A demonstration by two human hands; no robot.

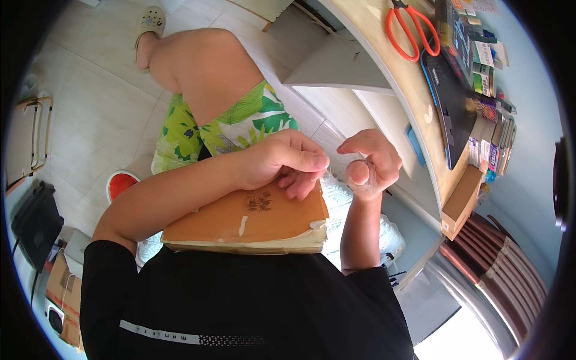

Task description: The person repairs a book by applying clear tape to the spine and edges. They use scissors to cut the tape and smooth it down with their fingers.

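My left hand (299, 164) pinches the edge of a thin clear plastic film between thumb and forefinger, its other fingers curled over the old book below. My right hand (375, 164) is raised just across from it, fingers bent, with the clear plastic film (370, 180) drawn around the thumb. How the film runs between the two hands is hard to make out. A thick old book with a worn orange-brown cover (216, 220) rests against my belly under the left forearm. Its cover has a dark printed mark and torn, pale edges.
On the wooden desk (429, 148) at right lie red-handled pliers or cutters (411, 33), a black laptop-like device (450, 108), stacked books (492, 144) and a cardboard box (463, 202). A red-and-white round container (121, 184) stands left of my leg. Clear wrapped packaging (389, 236) is beside my right arm.
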